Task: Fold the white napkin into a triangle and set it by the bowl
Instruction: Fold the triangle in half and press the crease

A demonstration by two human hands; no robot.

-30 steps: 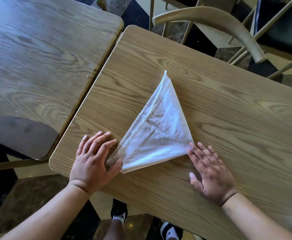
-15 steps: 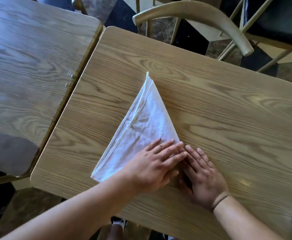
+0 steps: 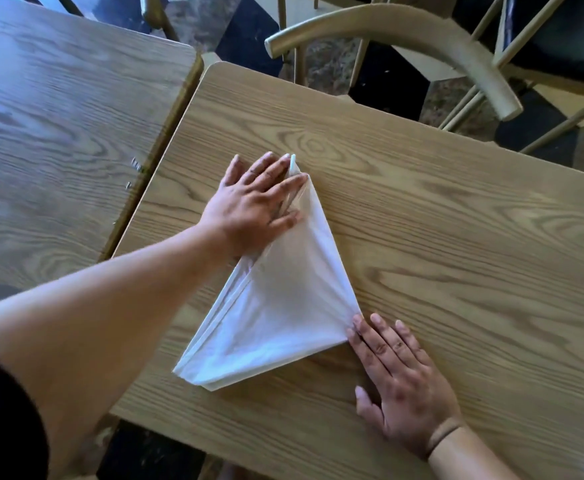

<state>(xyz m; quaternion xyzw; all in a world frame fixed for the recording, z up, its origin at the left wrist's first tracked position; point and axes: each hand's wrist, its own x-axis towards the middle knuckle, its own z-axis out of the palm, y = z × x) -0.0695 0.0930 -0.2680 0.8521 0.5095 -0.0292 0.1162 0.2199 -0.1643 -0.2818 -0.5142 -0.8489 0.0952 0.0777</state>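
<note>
The white napkin (image 3: pixel 280 303) lies folded in a triangle on the light wooden table (image 3: pixel 457 244), its narrow tip pointing away from me. My left hand (image 3: pixel 257 204) rests flat, fingers spread, on the napkin's far tip and left edge. Flat on the table, my right hand (image 3: pixel 401 379) touches the napkin's right corner with its fingertips. Neither hand grips anything. No bowl is in view.
A second wooden table (image 3: pixel 58 133) stands to the left, with a narrow gap between the two. A chair with a curved wooden back (image 3: pixel 422 32) stands beyond the far edge. Dark and pale floor tiles show between them.
My left hand has slid from the napkin's near right corner, where it lay next to my right hand, up to the far tip. My right hand has stayed at the right corner.
</note>
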